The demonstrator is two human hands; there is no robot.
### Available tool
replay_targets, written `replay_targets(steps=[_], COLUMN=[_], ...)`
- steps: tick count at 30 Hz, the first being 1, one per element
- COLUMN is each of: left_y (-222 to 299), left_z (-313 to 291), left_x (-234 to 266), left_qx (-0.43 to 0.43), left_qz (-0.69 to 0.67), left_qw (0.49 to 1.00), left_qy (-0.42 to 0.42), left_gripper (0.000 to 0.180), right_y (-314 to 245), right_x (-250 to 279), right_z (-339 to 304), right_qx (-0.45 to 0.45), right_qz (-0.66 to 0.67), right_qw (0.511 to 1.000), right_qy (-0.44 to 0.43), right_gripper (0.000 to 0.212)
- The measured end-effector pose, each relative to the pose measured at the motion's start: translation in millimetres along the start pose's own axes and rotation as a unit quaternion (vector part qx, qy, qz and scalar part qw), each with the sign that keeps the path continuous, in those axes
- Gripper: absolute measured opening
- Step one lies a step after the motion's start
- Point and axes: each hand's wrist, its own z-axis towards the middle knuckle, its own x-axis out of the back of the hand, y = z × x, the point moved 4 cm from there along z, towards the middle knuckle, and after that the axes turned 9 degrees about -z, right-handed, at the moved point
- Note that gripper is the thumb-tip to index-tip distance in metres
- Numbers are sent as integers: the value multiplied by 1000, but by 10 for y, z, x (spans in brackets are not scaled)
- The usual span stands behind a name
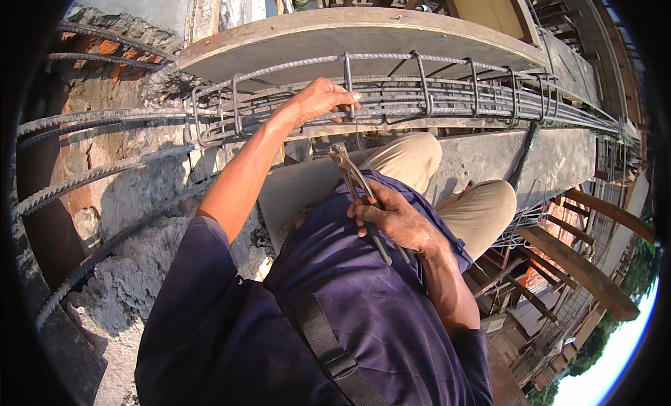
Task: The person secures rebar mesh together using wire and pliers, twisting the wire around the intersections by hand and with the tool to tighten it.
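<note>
My left hand (323, 100) reaches to the rebar cage (447, 112), its fingers pinched where a stirrup (348, 74) meets the near lengthwise bar. A thin tie wire (358, 137) hangs down from those fingertips; exactly how they grip it is partly hidden. In front of my lap, my right hand (391, 214) is closed around a pair of end-cutting pincers (358, 177) with dark, partly orange handles. Their metal jaws point up toward the cage, a little below the bar and apart from it.
Behind the cage runs a long formwork board (363, 35). Thick ribbed bars (84, 186) stick out at left beside broken concrete (140, 280). A board (552, 158) lies beyond my knees. At right, wooden beams (580, 273) span a drop, near a bundle of loose wire (535, 214).
</note>
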Motion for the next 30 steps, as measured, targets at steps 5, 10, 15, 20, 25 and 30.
replay_targets(steps=[5,10,15,20,25,30], left_y=[41,67,72,93,66,99], left_z=[3,-29,10,61,55,53], left_x=[55,84,84,110,127,73], left_qx=[8,36,27,51,54,51], left_qz=[23,52,44,81,73,66], left_qw=[999,997,998,994,995,996], left_qy=[-29,-32,-45,-45,-41,-39], left_gripper=[44,45,45,44,40,38], right_y=[16,146,7,21,8,-34], right_x=[18,-26,-141,-52,-114,-79], right_z=[584,700,596,647,689,666], right_qx=[14,34,200,80,107,74], right_qz=[-74,-170,-331,-283,-283,-288], right_qw=[996,972,879,915,914,920], right_qy=[38,157,279,276,269,254], right_gripper=[37,40,43,50,42,41])
